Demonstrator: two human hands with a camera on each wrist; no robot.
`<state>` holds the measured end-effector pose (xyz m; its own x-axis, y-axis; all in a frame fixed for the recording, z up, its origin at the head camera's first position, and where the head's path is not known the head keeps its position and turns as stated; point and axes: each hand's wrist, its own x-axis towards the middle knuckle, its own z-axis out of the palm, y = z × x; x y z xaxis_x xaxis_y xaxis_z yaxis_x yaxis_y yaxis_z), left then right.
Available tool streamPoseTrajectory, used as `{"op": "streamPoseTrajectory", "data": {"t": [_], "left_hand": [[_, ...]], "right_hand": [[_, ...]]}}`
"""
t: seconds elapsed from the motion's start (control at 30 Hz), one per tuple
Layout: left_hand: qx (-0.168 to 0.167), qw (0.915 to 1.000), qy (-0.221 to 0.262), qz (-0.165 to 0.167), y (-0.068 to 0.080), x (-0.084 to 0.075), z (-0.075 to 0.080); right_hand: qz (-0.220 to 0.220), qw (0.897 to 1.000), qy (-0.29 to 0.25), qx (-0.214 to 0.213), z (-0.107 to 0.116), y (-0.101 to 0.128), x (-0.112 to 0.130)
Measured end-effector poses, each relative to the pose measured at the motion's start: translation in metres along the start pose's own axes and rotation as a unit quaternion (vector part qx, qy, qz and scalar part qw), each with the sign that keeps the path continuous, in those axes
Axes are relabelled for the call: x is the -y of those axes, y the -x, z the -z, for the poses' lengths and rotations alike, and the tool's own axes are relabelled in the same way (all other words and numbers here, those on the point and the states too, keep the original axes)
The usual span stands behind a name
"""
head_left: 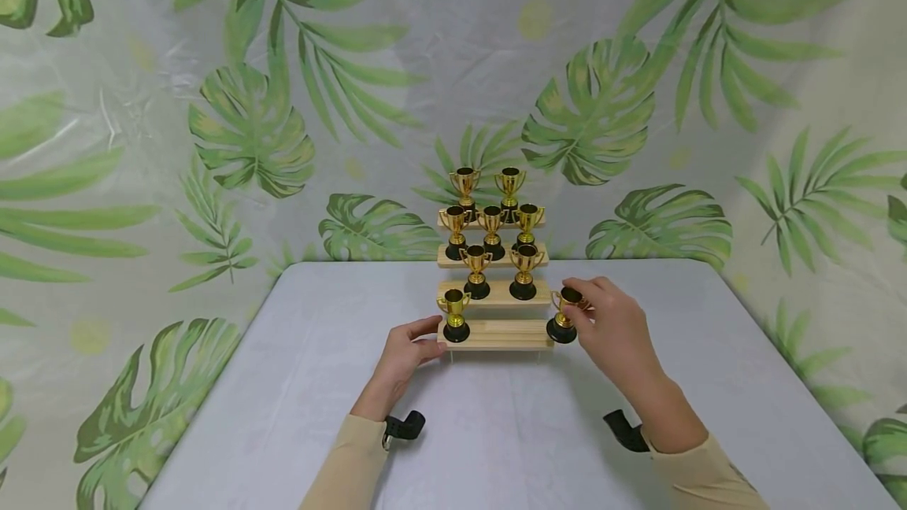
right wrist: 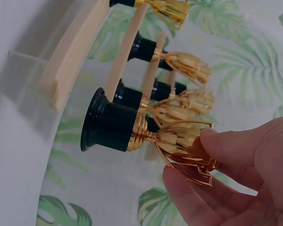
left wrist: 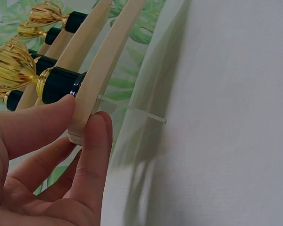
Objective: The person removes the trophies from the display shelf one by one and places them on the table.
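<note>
My right hand (head_left: 615, 330) pinches a small gold trophy cup (right wrist: 179, 139) by its bowl and handles. The black base (right wrist: 111, 122) of that cup is beside the right end of the lowest wooden shelf (head_left: 506, 334). At the other end of this shelf, my left hand (head_left: 402, 356) grips the board's edge, thumb on top and fingers beneath, as the left wrist view shows. Another gold trophy (head_left: 455, 313) stands on the board's left end, its black base (left wrist: 61, 85) close to my left thumb.
Above and behind rise more shelves of the tiered stand, with several trophies (head_left: 492, 228) on them. Thin clear supports (left wrist: 132, 109) hold the lowest board over the white table (head_left: 340, 297). A leaf-patterned curtain (head_left: 453, 61) hangs behind.
</note>
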<state>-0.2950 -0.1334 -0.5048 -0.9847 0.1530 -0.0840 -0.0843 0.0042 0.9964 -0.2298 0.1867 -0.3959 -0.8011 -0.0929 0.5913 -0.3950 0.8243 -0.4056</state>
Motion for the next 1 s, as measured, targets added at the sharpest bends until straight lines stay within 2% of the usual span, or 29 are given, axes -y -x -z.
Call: {"op": "streamPoseTrajectory", "data": {"t": [0.53,1.0], "left_hand": [[-0.004,0.9999,0.002,0.011,0.001,-0.001,0.000],[0.004,0.9999,0.006,0.011,-0.003,0.004,0.003]], "right_hand": [[-0.041,0.999,0.012,-0.004,-0.001,0.013,-0.031],[-0.071,0.996,0.014,0.058,-0.019,0.017,-0.047]]}}
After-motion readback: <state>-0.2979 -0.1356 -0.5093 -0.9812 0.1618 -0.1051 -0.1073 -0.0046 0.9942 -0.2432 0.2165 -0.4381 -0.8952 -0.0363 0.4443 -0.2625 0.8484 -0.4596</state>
